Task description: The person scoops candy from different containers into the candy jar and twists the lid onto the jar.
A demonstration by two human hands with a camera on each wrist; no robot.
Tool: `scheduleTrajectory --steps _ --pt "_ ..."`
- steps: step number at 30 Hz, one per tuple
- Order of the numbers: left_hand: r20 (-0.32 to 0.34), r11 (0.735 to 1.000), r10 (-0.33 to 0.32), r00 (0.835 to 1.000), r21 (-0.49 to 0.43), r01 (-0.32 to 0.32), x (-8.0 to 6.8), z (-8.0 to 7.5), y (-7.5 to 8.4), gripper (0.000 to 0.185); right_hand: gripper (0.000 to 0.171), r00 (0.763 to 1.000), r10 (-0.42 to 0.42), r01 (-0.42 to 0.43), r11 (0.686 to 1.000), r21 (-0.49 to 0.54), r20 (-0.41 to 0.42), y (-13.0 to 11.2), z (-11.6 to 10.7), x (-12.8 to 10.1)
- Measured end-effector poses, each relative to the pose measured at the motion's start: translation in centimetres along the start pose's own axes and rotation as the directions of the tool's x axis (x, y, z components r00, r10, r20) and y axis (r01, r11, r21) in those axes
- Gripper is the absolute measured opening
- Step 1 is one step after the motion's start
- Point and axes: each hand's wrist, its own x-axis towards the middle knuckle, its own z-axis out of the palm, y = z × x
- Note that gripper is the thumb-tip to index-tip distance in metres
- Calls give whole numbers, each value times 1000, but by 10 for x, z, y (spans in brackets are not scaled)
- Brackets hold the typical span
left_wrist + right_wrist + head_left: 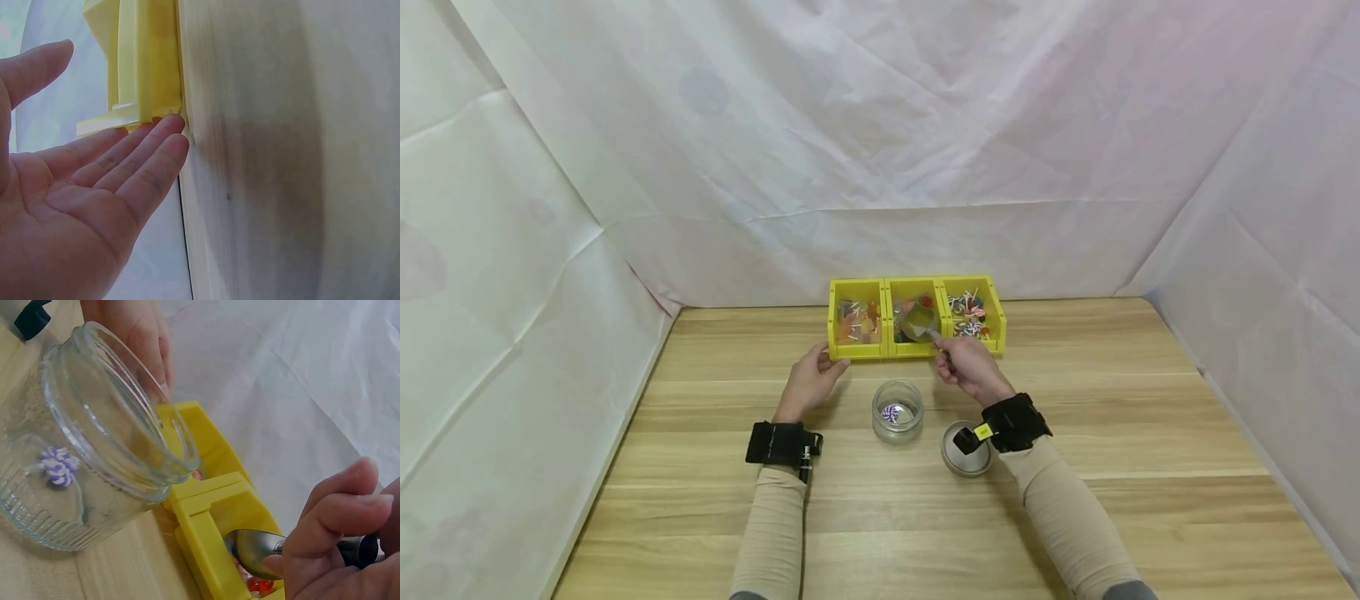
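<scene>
The yellow three-compartment bin sits at the far side of the bench, and everything else lies on its near side. The right hand grips the handle of a metal scoop, fingers curled tight round it; the scoop's bowl hangs over the middle compartment, and the handle is almost wholly hidden inside the fist. The right wrist view shows the bowl just inside the bin's front wall above what look like red sweets, though they are cut off at the frame's bottom edge. The left hand lies flat with fingers straight, its fingertips touching the bin's near left corner, a contact only the left wrist view makes plain. In front of the bin stands an open glass jar holding one purple-and-white swirl lollipop. The jar's metal lid lies right of it, partly covered by the right wrist strap.
</scene>
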Motion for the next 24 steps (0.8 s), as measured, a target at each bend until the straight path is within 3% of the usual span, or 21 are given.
scheduleTrajectory --steps 9,24 --pt "6 1000 -1 1000 0 1 1 2 -1 59 38 1000 0 0 1000 -6 -20 -5 -1 -1" --pt "18 1000 -15 1000 -5 15 1 2 2 61 37 999 -31 25 990 -136 -41 -12 -1 -4"
